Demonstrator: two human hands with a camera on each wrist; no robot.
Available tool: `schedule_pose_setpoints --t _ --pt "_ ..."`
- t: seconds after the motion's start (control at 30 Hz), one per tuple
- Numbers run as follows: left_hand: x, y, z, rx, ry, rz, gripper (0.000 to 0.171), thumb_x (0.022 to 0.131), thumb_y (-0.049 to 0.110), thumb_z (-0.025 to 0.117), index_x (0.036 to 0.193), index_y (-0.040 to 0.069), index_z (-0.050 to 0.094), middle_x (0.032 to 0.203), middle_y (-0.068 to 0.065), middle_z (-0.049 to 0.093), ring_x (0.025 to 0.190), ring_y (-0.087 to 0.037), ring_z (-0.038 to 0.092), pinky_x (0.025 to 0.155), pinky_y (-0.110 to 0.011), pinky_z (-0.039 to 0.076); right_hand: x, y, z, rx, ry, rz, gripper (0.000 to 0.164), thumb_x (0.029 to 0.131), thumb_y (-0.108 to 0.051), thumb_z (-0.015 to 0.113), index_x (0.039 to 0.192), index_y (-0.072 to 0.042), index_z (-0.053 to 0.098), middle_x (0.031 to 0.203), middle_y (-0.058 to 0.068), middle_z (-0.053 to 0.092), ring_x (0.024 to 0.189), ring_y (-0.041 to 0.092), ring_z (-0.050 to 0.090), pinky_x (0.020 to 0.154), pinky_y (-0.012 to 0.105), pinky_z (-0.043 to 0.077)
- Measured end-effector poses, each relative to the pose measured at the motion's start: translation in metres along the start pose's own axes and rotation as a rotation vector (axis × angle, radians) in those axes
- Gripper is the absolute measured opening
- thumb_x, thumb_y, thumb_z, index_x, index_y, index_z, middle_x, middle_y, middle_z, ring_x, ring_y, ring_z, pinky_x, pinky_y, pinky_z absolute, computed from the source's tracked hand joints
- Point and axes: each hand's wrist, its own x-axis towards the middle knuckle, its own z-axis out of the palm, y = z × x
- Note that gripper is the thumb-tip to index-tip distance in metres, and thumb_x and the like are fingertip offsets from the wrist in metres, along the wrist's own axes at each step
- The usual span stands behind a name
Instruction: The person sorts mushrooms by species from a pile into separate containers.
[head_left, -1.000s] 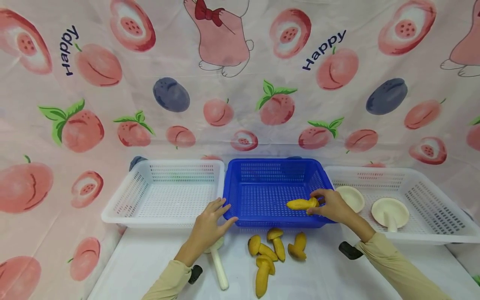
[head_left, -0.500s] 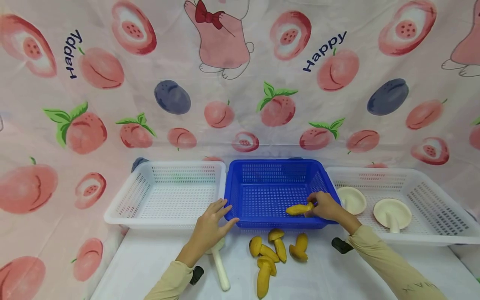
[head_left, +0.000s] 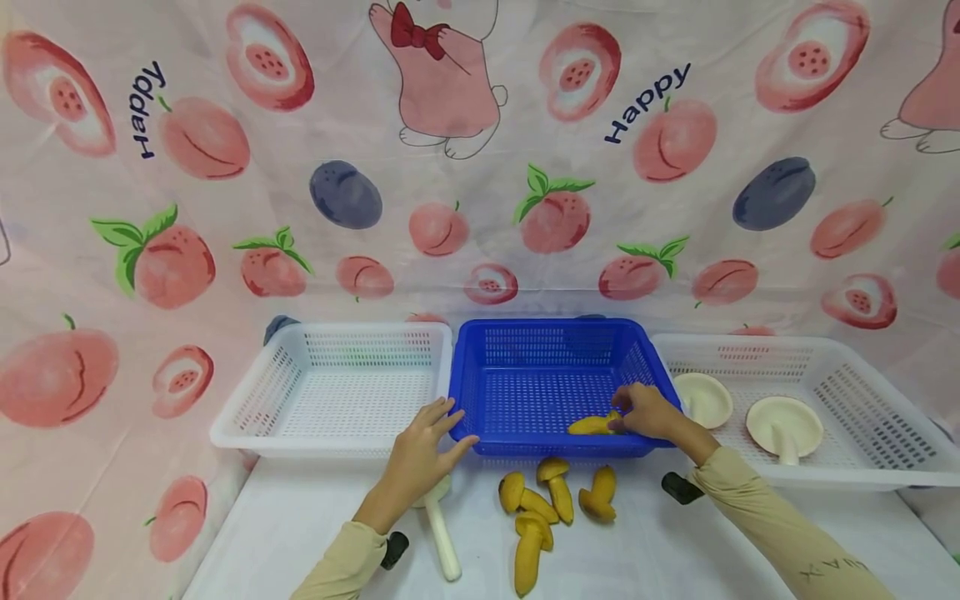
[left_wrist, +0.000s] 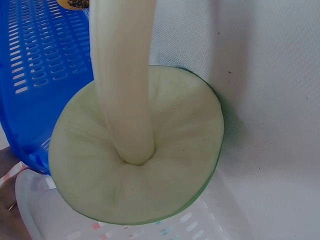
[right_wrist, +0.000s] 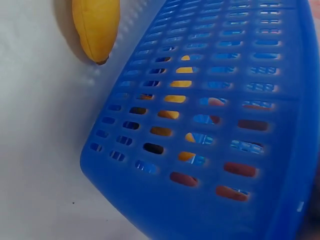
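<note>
My right hand reaches over the near right part of the blue basket. Its fingers pinch the cap end of a yellow toy mushroom low inside. In the right wrist view the basket wall hides most of both, and yellow shows through the slots. My left hand is spread, fingertips at the basket's near left corner. Below it on the table lies a pale long-stemmed mushroom, its broad cap large in the left wrist view. Several yellow mushrooms lie in front of the basket.
A white basket stands left of the blue one. Another white basket on the right holds pale mushrooms. A patterned cloth hangs behind, and a white cloth covers the table.
My right hand has lowered the yellow mushroom towards the near part of the blue basket's floor. My left hand has kept its place at the basket's corner.
</note>
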Motion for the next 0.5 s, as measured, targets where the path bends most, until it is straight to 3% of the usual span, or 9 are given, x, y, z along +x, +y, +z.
schedule_pose_setpoints --t 0.5 --pt "0.000 0.001 -0.001 0.008 -0.018 -0.021 0.048 0.085 0.042 0.069 0.112 0.002 0.069 0.126 -0.016 0.059 0.122 -0.030 0.051 0.092 -0.045 0.048 -0.025 -0.016 -0.019 0.030 0.108 -0.154 0.034 0.083 -0.018 0.074 0.105 0.004 0.063 0.097 0.015 0.065 0.087 0.030 0.063 0.074 0.042 0.055"
